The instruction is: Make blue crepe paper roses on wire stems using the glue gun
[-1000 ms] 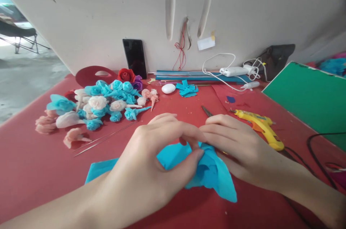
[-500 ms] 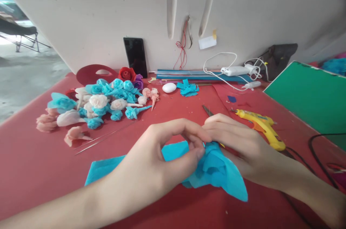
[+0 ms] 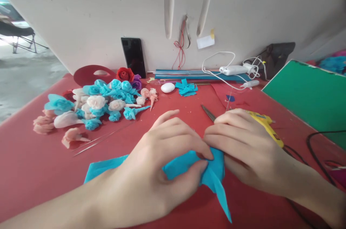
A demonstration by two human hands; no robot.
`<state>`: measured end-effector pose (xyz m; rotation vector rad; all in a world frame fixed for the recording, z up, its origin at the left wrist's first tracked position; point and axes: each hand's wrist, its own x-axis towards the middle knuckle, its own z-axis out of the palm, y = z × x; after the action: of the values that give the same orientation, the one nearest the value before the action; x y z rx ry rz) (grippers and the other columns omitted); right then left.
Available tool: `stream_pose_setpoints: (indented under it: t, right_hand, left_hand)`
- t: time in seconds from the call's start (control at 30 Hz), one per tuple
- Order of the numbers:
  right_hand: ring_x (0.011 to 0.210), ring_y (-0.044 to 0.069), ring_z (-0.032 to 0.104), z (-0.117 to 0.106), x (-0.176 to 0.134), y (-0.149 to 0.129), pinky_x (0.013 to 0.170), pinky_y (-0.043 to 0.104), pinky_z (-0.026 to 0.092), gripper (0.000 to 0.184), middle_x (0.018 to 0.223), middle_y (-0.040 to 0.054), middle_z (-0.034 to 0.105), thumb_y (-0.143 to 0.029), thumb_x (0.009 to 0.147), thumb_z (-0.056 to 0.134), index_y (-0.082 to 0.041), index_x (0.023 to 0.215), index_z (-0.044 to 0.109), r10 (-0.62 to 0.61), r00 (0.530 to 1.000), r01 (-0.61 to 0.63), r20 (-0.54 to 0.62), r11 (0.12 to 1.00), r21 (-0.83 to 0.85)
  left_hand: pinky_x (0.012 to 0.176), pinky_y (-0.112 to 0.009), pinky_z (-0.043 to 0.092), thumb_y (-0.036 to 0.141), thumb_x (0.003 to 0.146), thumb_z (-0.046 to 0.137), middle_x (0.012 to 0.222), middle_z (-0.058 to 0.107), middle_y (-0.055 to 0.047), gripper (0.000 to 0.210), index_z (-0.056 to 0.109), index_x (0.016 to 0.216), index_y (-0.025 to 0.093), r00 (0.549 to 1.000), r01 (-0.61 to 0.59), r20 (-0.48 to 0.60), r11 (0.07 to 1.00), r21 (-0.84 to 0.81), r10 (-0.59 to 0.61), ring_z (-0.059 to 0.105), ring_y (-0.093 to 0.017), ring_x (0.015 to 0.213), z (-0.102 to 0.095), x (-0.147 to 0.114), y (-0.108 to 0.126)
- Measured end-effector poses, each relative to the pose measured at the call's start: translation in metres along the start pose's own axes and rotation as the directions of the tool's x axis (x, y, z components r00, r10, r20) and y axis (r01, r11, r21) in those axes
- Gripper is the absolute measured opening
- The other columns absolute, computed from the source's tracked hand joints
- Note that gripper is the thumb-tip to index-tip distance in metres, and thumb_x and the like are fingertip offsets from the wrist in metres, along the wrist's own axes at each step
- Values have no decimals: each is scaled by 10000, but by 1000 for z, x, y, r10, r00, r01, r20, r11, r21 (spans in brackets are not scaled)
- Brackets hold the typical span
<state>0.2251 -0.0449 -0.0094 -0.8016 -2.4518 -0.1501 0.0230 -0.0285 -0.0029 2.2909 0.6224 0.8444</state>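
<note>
Thumb and index finger of my left hand (image 3: 162, 164) pinch a piece of blue crepe paper (image 3: 217, 166) in front of me. A narrow pointed end of it hangs down towards me. My right hand (image 3: 243, 142) grips the right side of the same piece, its fingers bent over the upper edge and their tips partly hidden. Beneath my left wrist a flat length of blue crepe paper (image 3: 108, 166) lies on the red table. Just beyond my right fingers a scissor blade (image 3: 207, 112) sticks out, the rest of the scissors covered by the hand.
Blue, white and pink paper flowers (image 3: 97, 102) are heaped at the left, near thin wires (image 3: 100, 139). A yellow glue gun (image 3: 263, 122) lies right of my hand. Cut blue strips (image 3: 186, 88), a white egg-shaped object (image 3: 168, 87) and a phone (image 3: 133, 57) stand farther back. A green board (image 3: 310, 95) is at right.
The loose paper flap that spread out to the right now hangs as a narrow point. My left hand has turned over the piece with its other fingers lifted; my right hand covers more of the glue gun.
</note>
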Motion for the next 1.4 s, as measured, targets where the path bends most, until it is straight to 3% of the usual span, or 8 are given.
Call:
stream_pose_setpoints:
  t: [0.33, 0.57, 0.77, 0.97, 1.07, 1.13, 1.23, 1.4]
  right_hand:
    - [745, 178, 463, 0, -2, -1, 713, 351, 334, 249, 807, 78, 630, -108, 891, 408, -89, 809, 642, -8, 999, 8, 39, 1000, -6]
    - [750, 172, 463, 2, -1, -4, 742, 361, 341, 243, 799, 72, 626, -81, 882, 409, -88, 806, 640, -5, 998, 5, 67, 1000, 1]
    - [750, 175, 460, 2, -1, -1, 728, 354, 337, 258, 795, 74, 623, -90, 887, 395, -97, 772, 625, -4, 998, 3, 62, 1000, 8]
    - [764, 170, 451, 0, -3, -3, 740, 350, 334, 265, 799, 65, 614, -103, 901, 380, -107, 778, 614, -7, 998, 4, 67, 999, 52]
    - [796, 156, 454, 0, -4, -1, 759, 328, 349, 189, 839, 49, 606, -109, 895, 416, -119, 833, 595, 37, 997, -49, 71, 983, 178]
    - [795, 131, 462, 1, -4, 1, 765, 300, 366, 131, 845, 26, 601, -59, 855, 467, -130, 849, 576, 101, 993, -115, 65, 952, 282]
    - [764, 105, 478, 3, -3, 4, 757, 271, 390, 166, 805, -2, 598, 5, 802, 496, -145, 833, 562, 176, 983, -185, 59, 894, 408]
    - [783, 97, 513, 9, -4, 3, 736, 229, 417, 213, 815, -18, 604, 1, 796, 488, -176, 869, 584, 255, 957, -287, 136, 785, 550]
  left_hand:
    - [1047, -262, 260, 94, 799, 574, 739, 635, 84, 117, 614, 769, 200, 999, -31, -4, 994, 108, 32, 567, -56, 727, 1, -2, 1]
    - [1056, -242, 213, 117, 824, 540, 708, 595, 97, 112, 567, 754, 201, 996, -16, 85, 988, 154, 2, 555, -44, 709, 1, 1, -1]
    - [1114, -300, 164, 180, 846, 556, 787, 626, 92, 31, 574, 847, 206, 990, 59, 127, 998, 38, -63, 585, -58, 754, -2, -1, -3]
    - [1126, -332, 144, 174, 835, 583, 736, 622, 105, 47, 591, 795, 196, 981, 133, 153, 989, -62, -122, 594, -50, 701, 0, 5, -4]
    - [1035, -301, 302, 173, 853, 549, 745, 615, 83, 75, 591, 794, 190, 981, 169, 113, 976, -135, -155, 580, -65, 704, -1, 5, -4]
    - [854, -248, 425, 216, 884, 501, 744, 590, 58, 124, 575, 788, 187, 976, 211, 95, 958, -194, -195, 558, -83, 703, -2, 3, -3]
    - [639, -197, 446, 292, 923, 424, 702, 533, 41, 230, 537, 755, 181, 958, 281, 153, 907, -314, -244, 522, -90, 660, -5, 1, -1]
    - [652, -160, 436, 236, 912, 454, 717, 519, 35, 200, 562, 764, 158, 970, 225, 173, 902, -369, -171, 496, -73, 666, -7, 2, 1]
